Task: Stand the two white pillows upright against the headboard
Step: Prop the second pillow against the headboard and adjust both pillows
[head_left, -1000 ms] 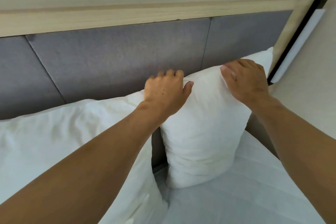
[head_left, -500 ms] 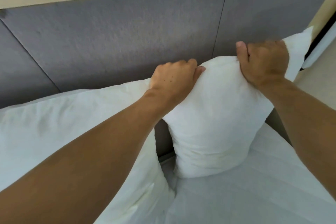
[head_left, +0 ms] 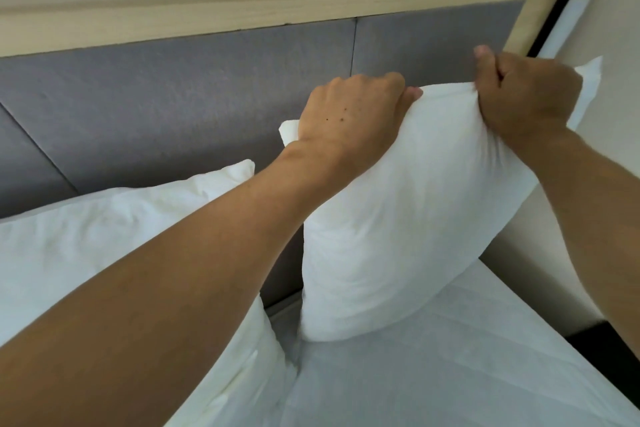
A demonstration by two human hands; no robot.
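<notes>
- A left pillow [head_left: 114, 239] leans against the grey headboard [head_left: 180, 107] at the left of the bed, its top corner pointing up beside the person's left forearm; its lower half is hidden behind that arm.
- The left hand [head_left: 349, 118], arm stretched forward across the left pillow, is clenched on the top edge of the right pillow [head_left: 398, 236] near its left corner, fingers curled over the back and thumb tip on the front.
- The right pillow stands on end on the white sheet [head_left: 450, 367], long axis running up and tilted towards the right, its bottom corner touching the mattress close to the gap at the headboard's foot.
- The right hand [head_left: 526, 97] is balled into a fist around bunched fabric near the pillow's top right corner, knuckles towards the camera and thumb raised; only the corner tip pokes out past it.
- Both hands sit directly above the pillow's bulk, so it hangs below them; the left hand is nearer the neighbouring pillow, the right nearer the wall.
- Judged from its slant, the right pillow needs straightening and pressing back to the headboard.
</notes>
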